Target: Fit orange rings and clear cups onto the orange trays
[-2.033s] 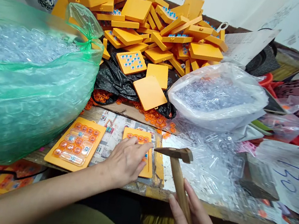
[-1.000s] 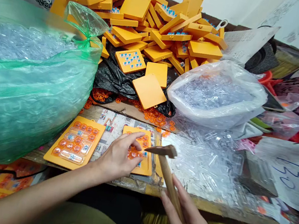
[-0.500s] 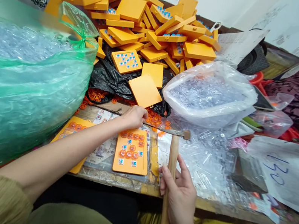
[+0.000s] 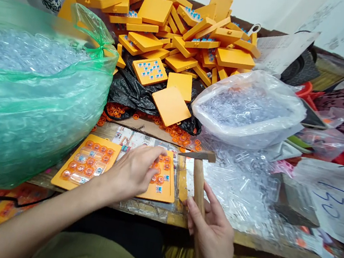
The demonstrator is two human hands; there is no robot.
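My left hand (image 4: 135, 171) reaches over the left part of a yellow-orange panel (image 4: 166, 192) fitted with orange rings and blue switches. Its fingers are curled over the panel's upper rows; whatever may be between the fingertips is hidden. In my right hand (image 4: 213, 226) is the wooden handle of a hammer (image 4: 199, 177), held upright right of the panel, with the metal head on top. A second panel (image 4: 63, 174), carrying orange rings and clear oblong covers, lies to the left, partly behind my left wrist.
Yellow panels (image 4: 155, 11) are heaped at the back. Loose orange rings (image 4: 182, 138) lie below a black bag (image 4: 132, 91). A green bag (image 4: 29, 114) bulges at left, a white bag (image 4: 247, 111) of clear pieces at right, with loose clear pieces (image 4: 241, 189) before it.
My left hand has come back from the loose rings to above the middle panel. The left panel shows more fully. My right hand still holds the hammer, its head slightly turned.
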